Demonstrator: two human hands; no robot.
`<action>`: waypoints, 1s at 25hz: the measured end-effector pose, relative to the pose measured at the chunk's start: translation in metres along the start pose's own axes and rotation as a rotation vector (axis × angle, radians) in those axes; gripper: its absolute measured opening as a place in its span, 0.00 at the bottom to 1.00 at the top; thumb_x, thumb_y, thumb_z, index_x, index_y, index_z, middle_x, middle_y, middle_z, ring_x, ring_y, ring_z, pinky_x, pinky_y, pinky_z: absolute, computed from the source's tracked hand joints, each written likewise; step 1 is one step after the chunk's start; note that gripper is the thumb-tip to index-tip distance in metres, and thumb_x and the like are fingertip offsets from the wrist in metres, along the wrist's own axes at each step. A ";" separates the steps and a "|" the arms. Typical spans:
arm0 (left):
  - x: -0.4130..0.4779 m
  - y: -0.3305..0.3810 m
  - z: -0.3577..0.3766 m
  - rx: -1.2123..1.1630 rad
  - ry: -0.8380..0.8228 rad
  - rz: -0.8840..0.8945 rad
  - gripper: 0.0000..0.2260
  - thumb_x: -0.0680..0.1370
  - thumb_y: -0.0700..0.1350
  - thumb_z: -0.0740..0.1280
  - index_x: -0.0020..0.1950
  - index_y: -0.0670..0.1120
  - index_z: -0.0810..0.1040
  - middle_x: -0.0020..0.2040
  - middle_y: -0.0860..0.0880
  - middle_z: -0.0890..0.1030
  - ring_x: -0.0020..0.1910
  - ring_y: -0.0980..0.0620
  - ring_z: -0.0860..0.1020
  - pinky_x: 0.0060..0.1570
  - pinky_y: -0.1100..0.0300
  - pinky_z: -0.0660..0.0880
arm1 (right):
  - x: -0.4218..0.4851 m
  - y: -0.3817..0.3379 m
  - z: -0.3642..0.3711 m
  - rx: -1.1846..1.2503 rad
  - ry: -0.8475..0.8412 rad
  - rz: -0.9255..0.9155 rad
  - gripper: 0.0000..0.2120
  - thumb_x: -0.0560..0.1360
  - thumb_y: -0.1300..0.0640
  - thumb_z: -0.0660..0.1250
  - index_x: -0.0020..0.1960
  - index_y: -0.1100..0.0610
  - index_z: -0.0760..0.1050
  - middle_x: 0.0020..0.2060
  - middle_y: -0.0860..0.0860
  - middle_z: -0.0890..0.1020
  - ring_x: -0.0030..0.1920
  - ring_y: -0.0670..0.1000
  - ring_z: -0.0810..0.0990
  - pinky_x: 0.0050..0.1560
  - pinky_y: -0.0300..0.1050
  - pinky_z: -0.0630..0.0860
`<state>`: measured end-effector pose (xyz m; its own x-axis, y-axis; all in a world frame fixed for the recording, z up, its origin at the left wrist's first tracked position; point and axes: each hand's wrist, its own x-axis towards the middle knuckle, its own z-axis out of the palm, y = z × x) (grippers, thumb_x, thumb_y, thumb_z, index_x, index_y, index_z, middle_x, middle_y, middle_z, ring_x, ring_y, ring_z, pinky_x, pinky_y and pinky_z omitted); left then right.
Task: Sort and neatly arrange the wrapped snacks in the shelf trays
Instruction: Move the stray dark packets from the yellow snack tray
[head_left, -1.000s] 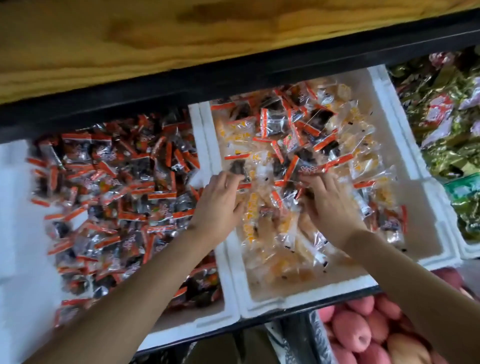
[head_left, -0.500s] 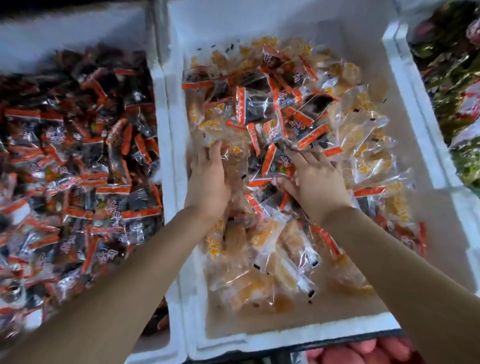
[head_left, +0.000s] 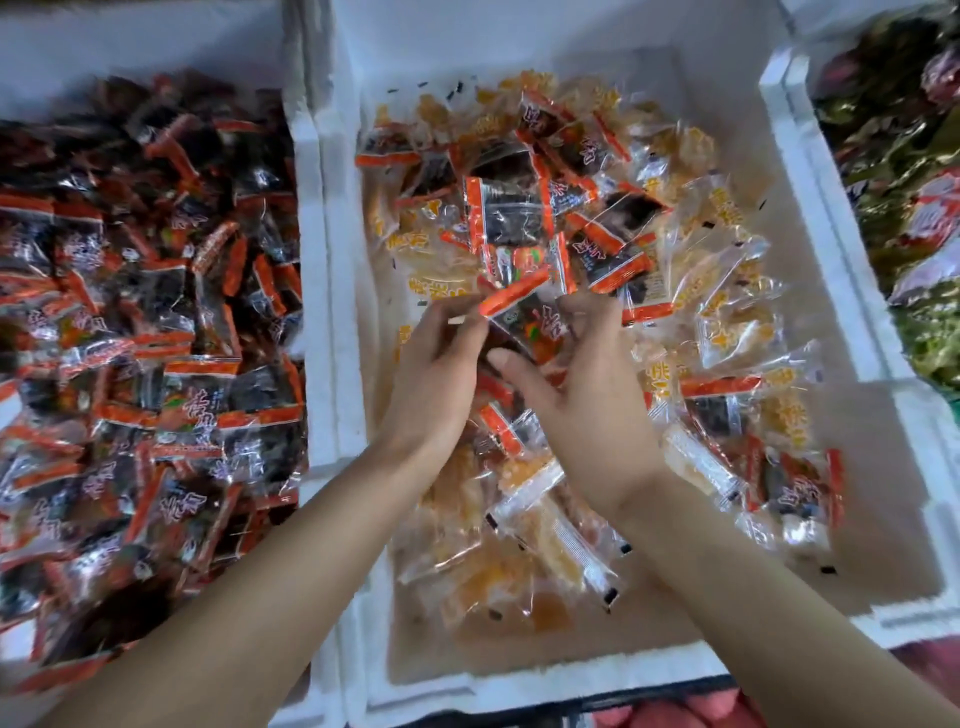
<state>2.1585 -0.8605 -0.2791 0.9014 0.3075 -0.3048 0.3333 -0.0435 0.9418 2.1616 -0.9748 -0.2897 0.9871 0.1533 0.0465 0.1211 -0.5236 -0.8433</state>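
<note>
The left hand (head_left: 436, 379) pinches the orange-red seal of a dark snack packet (head_left: 524, 319) between thumb and fingertips. The right hand (head_left: 587, 400) meets it from the other side, its fingers curled over the packet's far edge and its thumb standing free below. The packet is lifted just above the heap, probably so that it comes clear of the wrappers tangled round it.

It hangs over the middle foam tray (head_left: 519, 686), where dark, orange-sealed packets lie jumbled on top of clear yellow snack packets (head_left: 737, 332). The dark ones look like the strays here. The left foam tray (head_left: 306, 312), touching the middle one wall to wall, is filled with dark packets (head_left: 156, 364) of the same kind, so it is the likely home for the one in hand. Many dark packets remain in the mixed heap, so the sorting seems far from finished. A further tray to the right holds green and gold wrapped snacks (head_left: 909, 156)
</note>
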 end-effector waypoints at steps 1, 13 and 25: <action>-0.004 0.000 0.002 -0.137 -0.071 -0.080 0.12 0.82 0.50 0.57 0.49 0.46 0.77 0.37 0.48 0.82 0.37 0.53 0.80 0.44 0.56 0.78 | -0.002 -0.002 0.003 -0.002 -0.005 0.004 0.25 0.72 0.47 0.69 0.60 0.54 0.60 0.54 0.47 0.70 0.56 0.49 0.71 0.53 0.43 0.70; -0.015 -0.009 -0.055 0.019 0.075 0.044 0.14 0.71 0.40 0.73 0.54 0.53 0.79 0.42 0.57 0.83 0.39 0.63 0.81 0.36 0.73 0.74 | 0.034 0.001 -0.007 -0.254 -0.026 -0.067 0.37 0.73 0.53 0.70 0.74 0.60 0.55 0.69 0.53 0.65 0.70 0.50 0.62 0.71 0.43 0.60; -0.019 -0.004 -0.076 0.166 0.192 0.151 0.11 0.73 0.39 0.71 0.44 0.56 0.76 0.40 0.56 0.80 0.35 0.62 0.78 0.34 0.73 0.71 | 0.048 -0.012 0.021 -0.416 -0.045 -0.099 0.17 0.73 0.48 0.69 0.56 0.57 0.74 0.50 0.51 0.80 0.51 0.53 0.77 0.49 0.46 0.75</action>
<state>2.1187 -0.7937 -0.2657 0.8807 0.4593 -0.1153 0.2541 -0.2528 0.9336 2.2049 -0.9436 -0.2882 0.9640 0.2516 0.0856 0.2564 -0.7962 -0.5480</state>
